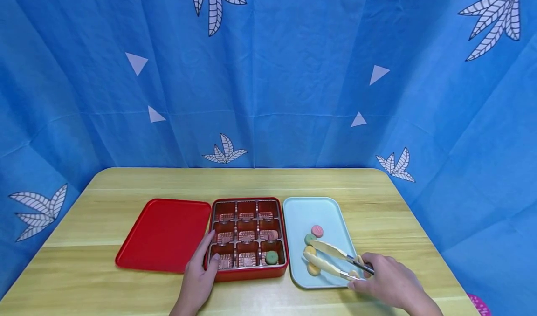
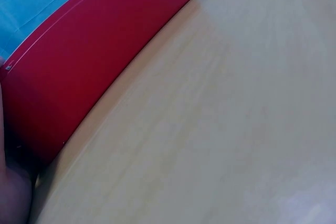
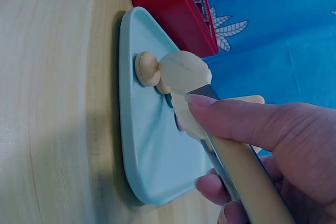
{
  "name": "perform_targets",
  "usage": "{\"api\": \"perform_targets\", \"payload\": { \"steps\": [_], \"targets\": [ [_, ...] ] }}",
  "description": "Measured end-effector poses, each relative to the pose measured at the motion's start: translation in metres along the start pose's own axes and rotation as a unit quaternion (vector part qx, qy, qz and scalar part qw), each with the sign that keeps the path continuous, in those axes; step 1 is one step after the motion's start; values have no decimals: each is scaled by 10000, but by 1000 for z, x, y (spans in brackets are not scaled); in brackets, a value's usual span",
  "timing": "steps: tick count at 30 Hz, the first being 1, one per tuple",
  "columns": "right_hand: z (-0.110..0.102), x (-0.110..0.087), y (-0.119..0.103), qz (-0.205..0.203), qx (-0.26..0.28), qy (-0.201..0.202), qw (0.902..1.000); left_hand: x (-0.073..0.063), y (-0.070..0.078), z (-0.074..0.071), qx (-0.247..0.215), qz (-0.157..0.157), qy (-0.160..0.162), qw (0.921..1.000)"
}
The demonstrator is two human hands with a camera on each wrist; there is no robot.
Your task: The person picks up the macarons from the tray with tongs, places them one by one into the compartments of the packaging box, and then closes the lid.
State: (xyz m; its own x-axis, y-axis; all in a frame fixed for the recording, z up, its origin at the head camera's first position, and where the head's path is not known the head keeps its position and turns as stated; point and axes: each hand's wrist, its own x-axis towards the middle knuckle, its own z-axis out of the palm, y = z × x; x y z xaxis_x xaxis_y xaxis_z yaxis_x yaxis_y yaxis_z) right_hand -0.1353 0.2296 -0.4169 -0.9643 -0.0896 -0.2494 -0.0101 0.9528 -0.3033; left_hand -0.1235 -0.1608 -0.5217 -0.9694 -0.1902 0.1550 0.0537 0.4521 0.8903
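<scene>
The tongs [image 1: 331, 250] are over the pale blue tray [image 1: 312, 211], their arms spread apart beside yellow macarons [image 1: 313, 269]; I can't tell whether they touch. The right grip [image 1: 388, 278] is curled firmly round the handles. A pink macaron [image 1: 317, 231] and a green macaron [image 1: 310, 237] lie farther up the tray. Just left, the red box [image 1: 251, 274] has another green one in its near right compartment, a pink one behind. The left grip [image 1: 199, 278], thumb spread, rests at its near left corner. Beyond it, a red lid [image 1: 165, 237] lies on the worktop [image 1: 105, 213], before blue cloth [image 1: 293, 73].
</scene>
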Motion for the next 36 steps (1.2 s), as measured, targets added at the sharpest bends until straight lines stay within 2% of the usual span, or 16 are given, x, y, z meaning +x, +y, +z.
{"api": "perform_targets", "payload": {
  "steps": [16, 21, 27, 36],
  "targets": [
    [-17, 4, -13, -227, -392, -71, 9989, 0, 0, 0, 4, 33, 12, 10000],
    [-25, 6, -19, -402, -728, -70, 9965, 0, 0, 0, 10, 54, 5, 10000],
    [-35, 11, -26, -519, -973, -256, 9936, 0, 0, 0, 37, 39, 10, 10000],
    [-42, 16, -34, -432, -1116, -557, 9913, 0, 0, -1, 25, -32, -22, 10000]
  ]
}}
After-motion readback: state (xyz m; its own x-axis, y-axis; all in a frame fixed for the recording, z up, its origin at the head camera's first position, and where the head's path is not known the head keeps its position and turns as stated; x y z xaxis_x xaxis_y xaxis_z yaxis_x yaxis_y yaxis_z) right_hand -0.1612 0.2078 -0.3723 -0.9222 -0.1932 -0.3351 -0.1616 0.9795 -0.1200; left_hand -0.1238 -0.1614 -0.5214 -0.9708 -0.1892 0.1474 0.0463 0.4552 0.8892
